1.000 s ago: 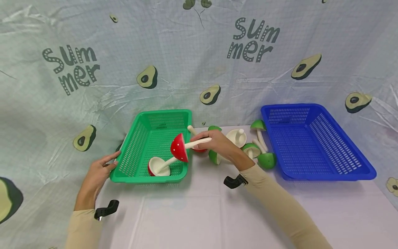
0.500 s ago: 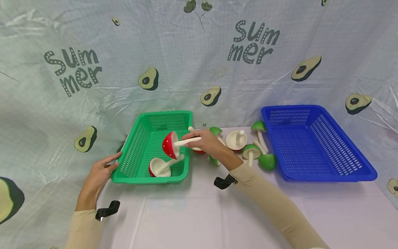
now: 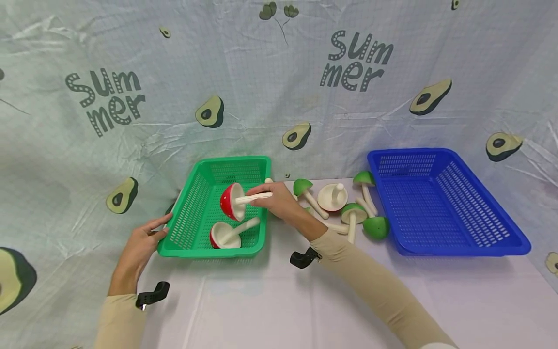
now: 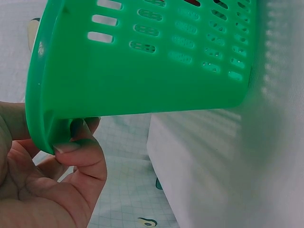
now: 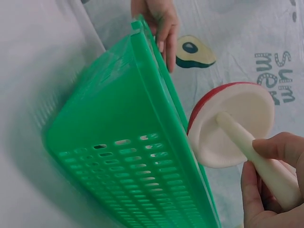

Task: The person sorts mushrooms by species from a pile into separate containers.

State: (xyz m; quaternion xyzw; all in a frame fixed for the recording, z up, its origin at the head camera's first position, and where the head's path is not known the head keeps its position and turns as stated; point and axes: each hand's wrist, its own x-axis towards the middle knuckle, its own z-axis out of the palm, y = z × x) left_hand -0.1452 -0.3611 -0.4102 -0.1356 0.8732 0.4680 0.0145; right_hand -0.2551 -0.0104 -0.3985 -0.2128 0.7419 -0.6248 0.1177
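Note:
My right hand (image 3: 281, 201) pinches the pale stem of a red toy mushroom (image 3: 227, 202) with white dots. Tilted sideways, its cap hangs over the green basket (image 3: 165, 252), and in the right wrist view thumb and fingers hold the stem (image 5: 237, 137). Below it, a second red mushroom (image 3: 224, 235) lies inside the basket, its white underside up. At the basket's left side, my left hand (image 3: 140, 242) grips the rim; the left wrist view shows the thumb and fingers (image 4: 88, 159) curled round the rim's edge.
Right of the green basket lie several green-capped mushrooms (image 3: 354, 213) and an upturned mushroom (image 3: 333, 198) with a red edge. A blue basket (image 3: 462, 251) stands farther right. Behind everything hangs a printed cloth (image 3: 261, 77).
My right hand has carried the red mushroom leftward, farther over the green basket. More of the mushrooms on the table show behind the arm. My left hand keeps its grip on the rim.

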